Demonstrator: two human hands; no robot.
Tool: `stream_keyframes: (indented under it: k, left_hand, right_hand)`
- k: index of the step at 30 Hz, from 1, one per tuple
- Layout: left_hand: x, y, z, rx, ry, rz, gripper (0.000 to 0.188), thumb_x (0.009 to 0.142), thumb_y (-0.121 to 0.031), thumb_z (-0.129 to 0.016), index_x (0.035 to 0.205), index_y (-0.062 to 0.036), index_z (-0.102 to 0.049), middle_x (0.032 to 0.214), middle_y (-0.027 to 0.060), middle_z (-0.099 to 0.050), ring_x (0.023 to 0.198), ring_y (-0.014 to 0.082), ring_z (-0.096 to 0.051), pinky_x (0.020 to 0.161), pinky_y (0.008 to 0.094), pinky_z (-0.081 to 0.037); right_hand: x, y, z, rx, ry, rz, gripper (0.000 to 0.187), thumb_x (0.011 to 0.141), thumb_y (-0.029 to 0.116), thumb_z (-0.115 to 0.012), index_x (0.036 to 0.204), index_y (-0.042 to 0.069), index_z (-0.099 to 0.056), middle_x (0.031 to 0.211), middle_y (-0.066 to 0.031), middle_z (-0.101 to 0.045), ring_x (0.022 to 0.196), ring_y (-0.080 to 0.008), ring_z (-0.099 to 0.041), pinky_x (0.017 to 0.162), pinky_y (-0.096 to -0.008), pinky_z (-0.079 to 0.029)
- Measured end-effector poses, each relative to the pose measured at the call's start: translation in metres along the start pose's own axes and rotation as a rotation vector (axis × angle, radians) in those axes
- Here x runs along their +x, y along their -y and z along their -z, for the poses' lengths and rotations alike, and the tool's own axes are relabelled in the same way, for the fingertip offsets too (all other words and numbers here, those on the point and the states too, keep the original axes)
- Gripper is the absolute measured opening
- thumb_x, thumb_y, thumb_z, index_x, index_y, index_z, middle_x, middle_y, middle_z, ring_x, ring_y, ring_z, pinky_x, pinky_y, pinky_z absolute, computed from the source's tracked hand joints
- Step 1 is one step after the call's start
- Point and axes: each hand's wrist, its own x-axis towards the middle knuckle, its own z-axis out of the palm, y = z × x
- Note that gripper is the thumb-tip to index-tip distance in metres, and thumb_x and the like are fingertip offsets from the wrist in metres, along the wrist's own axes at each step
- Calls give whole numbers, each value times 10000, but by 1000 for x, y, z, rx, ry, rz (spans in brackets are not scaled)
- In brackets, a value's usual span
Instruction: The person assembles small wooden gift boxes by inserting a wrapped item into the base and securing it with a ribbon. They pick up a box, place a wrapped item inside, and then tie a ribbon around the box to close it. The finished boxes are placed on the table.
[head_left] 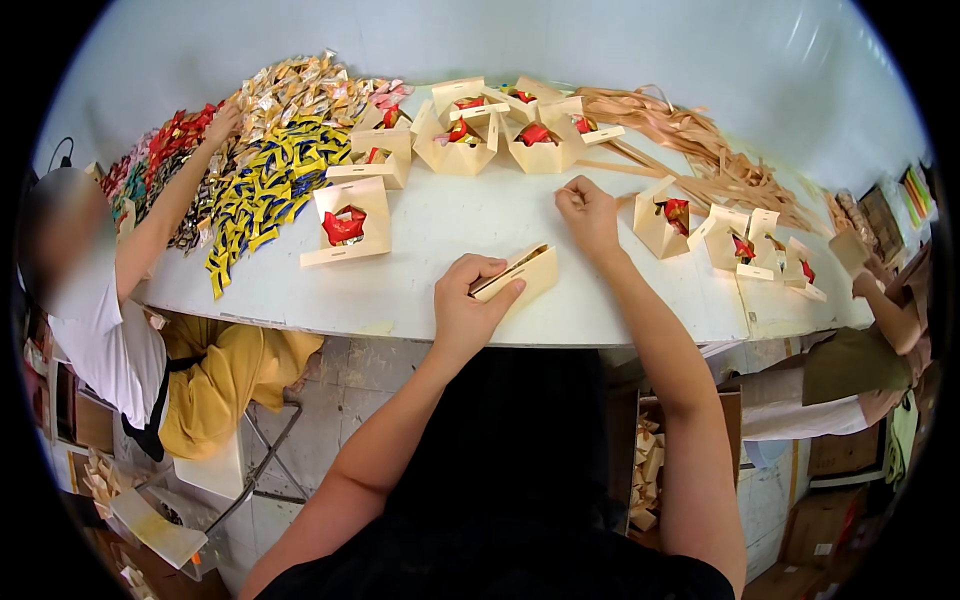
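One pale box (535, 280) is gripped in the left fingers (483, 266); the right fingers (569, 203), beyond it to the right, are curled in, and I cannot tell whether they hold anything. One open box (373, 220) stands beyond-left of the left fingers, at least six boxes (460, 158) cluster farther ahead, and about four containers (650, 226) sit right of the right fingers. Outward across the tabletop (430, 228), wrapped pieces (280, 160), printing too small to read, heap left and tan strips (690, 135) right.

Over my remote feed I log a white smooth-topped table (440, 222): small yellow-and-blue, red and cream wrapped packets (280, 160) heaped left; open cream card boxes (460, 157) centre and right; flat tan strips (672, 127) piled back right.
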Motion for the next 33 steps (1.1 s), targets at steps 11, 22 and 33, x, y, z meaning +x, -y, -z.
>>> stream_keyframes:
  k: [11,22,33]
  left_hand:
    - [2,3,-2,14,4,13,229,883,-22,-893,1030,20,-722,1110,116,-745,1020,171,-728,929,315,-589]
    - [2,2,1,18,57,50,283,923,-41,-854,1092,19,-635,1233,185,-736,1082,204,-738,971,332,-589]
    - [-2,-9,-1,-3,93,107,241,942,-33,-794,1119,44,-650,1367,276,-728,1154,223,-749,982,336,-594]
  right_hand:
    - [2,9,14,-170,-63,31,373,1060,374,-701,971,29,-810,809,-121,-747,751,-270,-687,700,-396,-526]
    - [54,84,52,332,-106,-163,444,1162,403,-536,1201,29,-772,693,41,-433,656,-84,-463,601,-272,-434]
    - [-86,162,74,430,268,-429,325,1162,322,-514,1284,33,-600,764,31,-548,628,-49,-409,585,-233,-351]
